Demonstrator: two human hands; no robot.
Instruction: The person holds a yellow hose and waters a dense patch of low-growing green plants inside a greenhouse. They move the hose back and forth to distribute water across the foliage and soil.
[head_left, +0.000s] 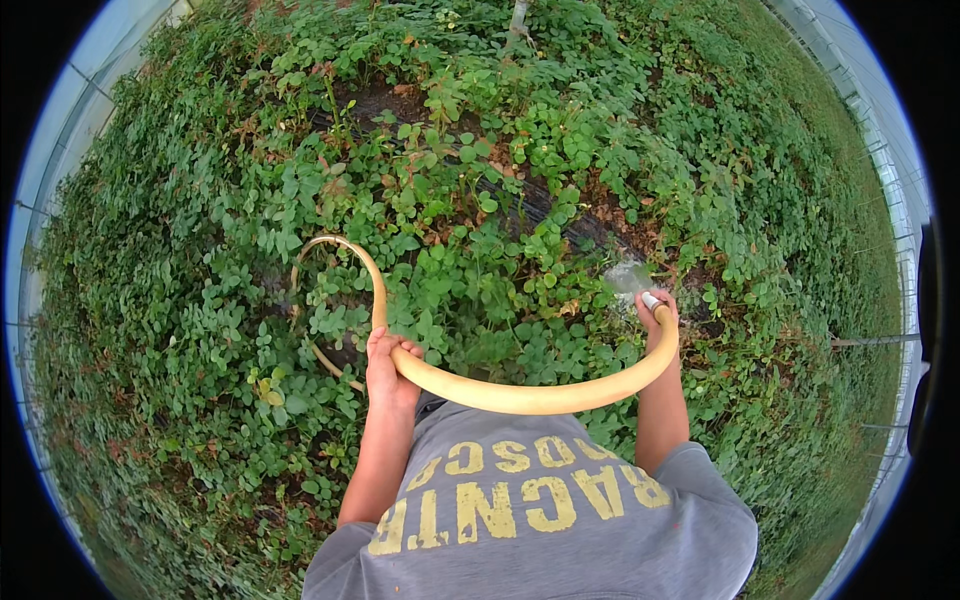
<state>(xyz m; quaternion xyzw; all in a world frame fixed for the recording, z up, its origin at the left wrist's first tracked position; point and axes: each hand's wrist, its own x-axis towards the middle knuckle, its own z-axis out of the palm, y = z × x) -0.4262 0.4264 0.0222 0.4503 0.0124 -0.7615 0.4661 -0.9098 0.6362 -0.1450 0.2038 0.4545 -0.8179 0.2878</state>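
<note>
A thick yellowish hose (517, 397) curves across my front from one hand to the other. My left hand (393, 367) is wrapped around it near my waist. Beyond that hand the hose loops forward and down among the leaves, where part of it is hidden. On the right, my right hand (660, 301) grips the hose near its end, behind a pale end fitting (651, 301). Water (627, 277) sprays from this end onto the plants and soil.
Dense leafy green plants (465, 300) surround me on all sides. Strips of dark plastic sheeting (536, 206) and brown dry leaves (600, 191) show between them. A pale post (519, 19) stands ahead. Translucent greenhouse walls (874, 142) curve along both sides.
</note>
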